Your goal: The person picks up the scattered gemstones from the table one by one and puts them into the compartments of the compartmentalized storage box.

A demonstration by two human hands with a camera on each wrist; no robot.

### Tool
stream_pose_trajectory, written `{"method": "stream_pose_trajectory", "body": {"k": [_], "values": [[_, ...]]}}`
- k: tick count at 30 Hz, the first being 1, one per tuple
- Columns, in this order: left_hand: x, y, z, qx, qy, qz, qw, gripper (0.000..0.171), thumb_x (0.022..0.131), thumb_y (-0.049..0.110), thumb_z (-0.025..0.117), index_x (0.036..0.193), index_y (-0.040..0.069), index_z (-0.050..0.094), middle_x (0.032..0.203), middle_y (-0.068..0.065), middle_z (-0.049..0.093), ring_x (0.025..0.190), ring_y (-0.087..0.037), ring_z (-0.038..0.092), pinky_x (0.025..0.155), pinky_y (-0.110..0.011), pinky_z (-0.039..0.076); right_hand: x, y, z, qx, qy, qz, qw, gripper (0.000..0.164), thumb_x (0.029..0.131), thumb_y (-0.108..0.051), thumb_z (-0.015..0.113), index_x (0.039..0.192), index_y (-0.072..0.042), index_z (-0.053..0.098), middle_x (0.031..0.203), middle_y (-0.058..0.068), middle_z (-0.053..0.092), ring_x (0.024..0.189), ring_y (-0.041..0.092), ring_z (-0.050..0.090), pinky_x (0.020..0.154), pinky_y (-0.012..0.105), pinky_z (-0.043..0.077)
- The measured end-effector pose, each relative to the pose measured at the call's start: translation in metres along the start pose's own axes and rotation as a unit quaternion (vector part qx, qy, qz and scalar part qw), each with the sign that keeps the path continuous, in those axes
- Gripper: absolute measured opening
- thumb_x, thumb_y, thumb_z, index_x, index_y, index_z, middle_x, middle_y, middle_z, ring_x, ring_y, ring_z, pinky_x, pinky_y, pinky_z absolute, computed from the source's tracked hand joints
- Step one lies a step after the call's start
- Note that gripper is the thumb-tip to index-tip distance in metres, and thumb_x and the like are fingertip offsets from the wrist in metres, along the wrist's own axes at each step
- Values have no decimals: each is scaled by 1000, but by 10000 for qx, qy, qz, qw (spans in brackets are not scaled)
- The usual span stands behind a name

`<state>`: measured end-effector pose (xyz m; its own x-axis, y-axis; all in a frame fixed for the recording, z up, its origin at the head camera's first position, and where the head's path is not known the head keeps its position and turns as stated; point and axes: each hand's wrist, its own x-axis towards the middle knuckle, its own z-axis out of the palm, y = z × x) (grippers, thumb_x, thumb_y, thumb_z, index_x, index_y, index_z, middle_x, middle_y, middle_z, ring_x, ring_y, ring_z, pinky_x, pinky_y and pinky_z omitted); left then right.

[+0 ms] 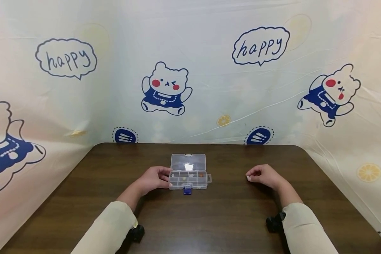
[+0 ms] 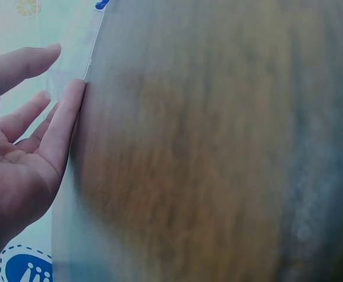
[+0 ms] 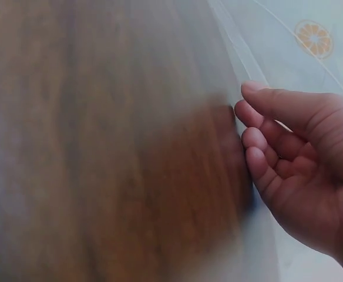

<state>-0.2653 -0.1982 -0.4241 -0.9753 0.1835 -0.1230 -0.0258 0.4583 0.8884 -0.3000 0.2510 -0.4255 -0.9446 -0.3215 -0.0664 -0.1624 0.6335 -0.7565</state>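
Observation:
A clear plastic compartment box (image 1: pixel 193 187) stands on the table, its lid (image 1: pixel 179 162) raised at the back. Its blue latch (image 1: pixel 187 191) hangs at the front. Small whitish, yellow and orange bits lie in several compartments. My left hand (image 1: pixel 154 178) rests at the box's left side, with fingertips and thumb right at its wall. In the left wrist view the fingers (image 2: pixel 66 117) are mostly straight and the box is out of sight. My right hand (image 1: pixel 265 175) is low over the table, right of the box. Its fingers (image 3: pixel 262 164) curl loosely, thumb near the index fingertip, nothing visible between them.
The dark wooden table (image 1: pixel 216 218) reaches back to a printed cloth (image 1: pixel 209 81) with bears and lettering. A black wrist camera (image 1: pixel 136 233) sits below the left cuff, another black camera (image 1: pixel 275 223) by the right cuff. A clear tab (image 1: pixel 209 178) juts from the box's right side.

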Motion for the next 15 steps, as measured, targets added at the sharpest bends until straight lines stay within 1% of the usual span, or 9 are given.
{"method": "stream_pose_trajectory", "body": {"k": [8, 11, 15], "values": [[0, -1, -1, 40, 25, 23, 10000, 61, 73, 3, 84, 130, 3, 60, 108, -8, 64, 90, -21, 61, 80, -33, 56, 8, -13, 4, 94, 164, -195, 9996, 19, 88, -13, 74, 103, -2, 73, 88, 5, 68, 75, 20, 57, 69, 32, 52], [1, -1, -1, 49, -2, 28, 10000, 61, 74, 3, 84, 130, 4, 60, 109, -8, 64, 90, -21, 61, 80, -33, 56, 10, -18, 6, 173, 196, -295, 9992, 19, 87, -11, 74, 103, 0, 72, 86, 5, 67, 74, 19, 58, 68, 31, 54], [2, 0, 0, 73, -21, 17, 10000, 61, 74, 4, 84, 130, 4, 60, 109, -8, 64, 90, -20, 61, 80, -33, 56, 9, -23, 9, 352, 177, -425, 9983, 20, 87, -9, 73, 103, 3, 71, 86, 6, 67, 74, 19, 59, 70, 34, 55]]}}
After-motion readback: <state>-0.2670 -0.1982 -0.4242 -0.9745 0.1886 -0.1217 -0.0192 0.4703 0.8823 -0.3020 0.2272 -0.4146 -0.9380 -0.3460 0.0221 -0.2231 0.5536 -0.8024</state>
